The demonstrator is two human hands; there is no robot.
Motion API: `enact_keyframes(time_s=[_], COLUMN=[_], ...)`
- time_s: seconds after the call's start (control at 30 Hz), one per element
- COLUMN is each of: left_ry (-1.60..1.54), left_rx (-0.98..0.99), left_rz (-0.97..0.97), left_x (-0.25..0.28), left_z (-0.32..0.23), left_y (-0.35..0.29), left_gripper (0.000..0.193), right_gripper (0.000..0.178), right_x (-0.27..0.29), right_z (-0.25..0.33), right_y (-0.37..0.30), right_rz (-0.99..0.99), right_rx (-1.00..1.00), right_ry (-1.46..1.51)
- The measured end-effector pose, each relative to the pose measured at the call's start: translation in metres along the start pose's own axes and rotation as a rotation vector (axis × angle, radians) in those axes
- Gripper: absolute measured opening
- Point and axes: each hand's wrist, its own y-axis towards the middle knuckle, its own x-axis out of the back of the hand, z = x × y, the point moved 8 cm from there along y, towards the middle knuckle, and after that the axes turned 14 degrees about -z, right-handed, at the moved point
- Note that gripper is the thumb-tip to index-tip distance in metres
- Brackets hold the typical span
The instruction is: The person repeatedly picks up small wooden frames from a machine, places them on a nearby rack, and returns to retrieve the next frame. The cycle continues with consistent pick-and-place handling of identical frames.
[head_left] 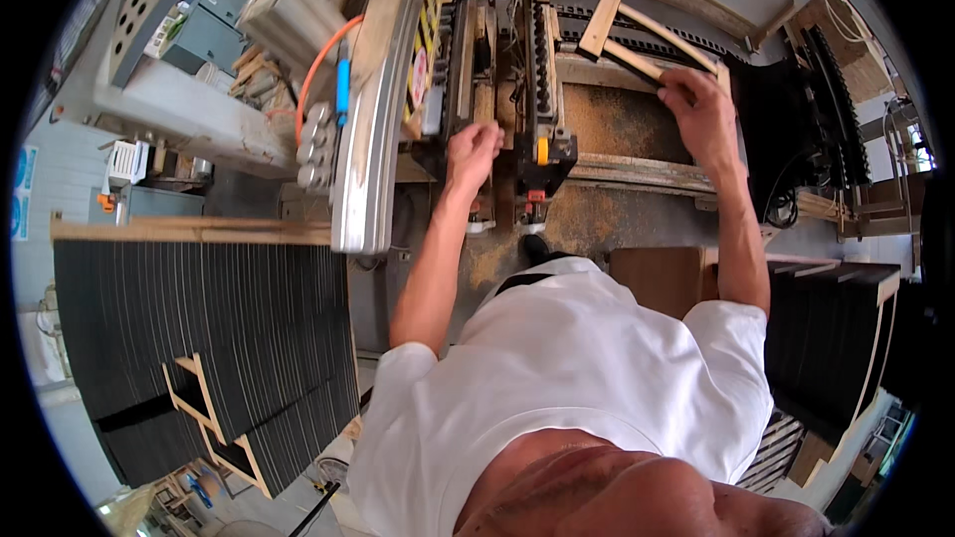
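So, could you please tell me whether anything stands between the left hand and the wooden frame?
In this view, a black ridged rail lies between the left hand and the wooden frame; whether it would block reach is unclear.

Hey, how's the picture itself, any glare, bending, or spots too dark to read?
In the head view, black surrounds the rounded image; the panels at left look skewed toward the rim; pale sheen streaks the metal beam; the black cover loses detail; left hand and right hand look fairly sharp.

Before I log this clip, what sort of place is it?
Probably a woodworking shop: what looks like sawdust by the machine, a wooden frame at the right hand, and stacked black panels.
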Motion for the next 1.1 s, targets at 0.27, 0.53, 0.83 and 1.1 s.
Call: enact_keyframes(time_s=[0.27,0.53,0.83,1.1], left_ry=[-0.419,-0.734,-0.577,-0.455], left_rx=[0.313,0.274,0.439,0.482], left_rz=[-0.07,-0.066,-0.089,-0.343], left_x=[-0.106,-0.156,-0.073,0.042], left_z=[-0.006,-0.008,0.046,0.054], left_y=[0.256,0.341,0.099,-0.133], left_gripper=[0.034,0.02,0.024,0.023], right_gripper=[0.019,0.019,0.018,0.019], right_x=[-0.021,-0.044,-0.192,-0.337], right_z=[-0.082,-0.084,-0.023,0.014], right_y=[0.011,0.021,0.044,0.032], right_rz=[0.068,0.147,0.202,0.188], right_rx=[-0.205,-0.14,0.359,0.656], right_ry=[-0.024,0.001,0.073,0.018])
